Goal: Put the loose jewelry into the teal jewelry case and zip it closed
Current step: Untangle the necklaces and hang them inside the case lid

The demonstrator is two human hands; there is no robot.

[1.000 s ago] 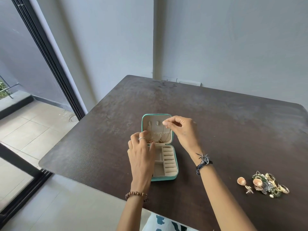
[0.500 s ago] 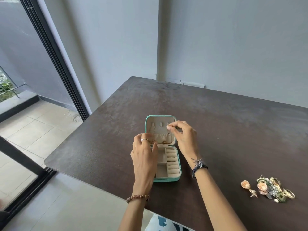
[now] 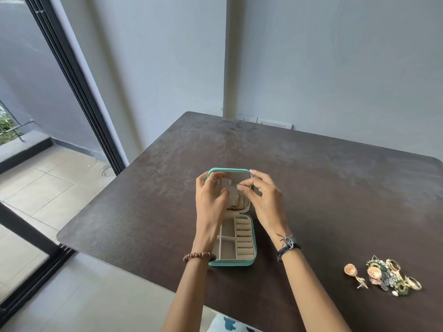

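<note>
Both hands are raised at the open lid of the teal jewelry case [image 3: 232, 262] on the counter [image 3: 335, 188], left hand [image 3: 211, 200] curled against the lining, right hand [image 3: 263, 200] pinching something too fine to identify; loose jewelry [image 3: 386, 276] is left heaped well apart, zipping not yet begun.

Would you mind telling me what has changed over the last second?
The left hand moved up from the case's hinge to the lid's top left corner. The right hand still pinches something thin at the lid. The teal case stays open; the loose jewelry is untouched.
</note>
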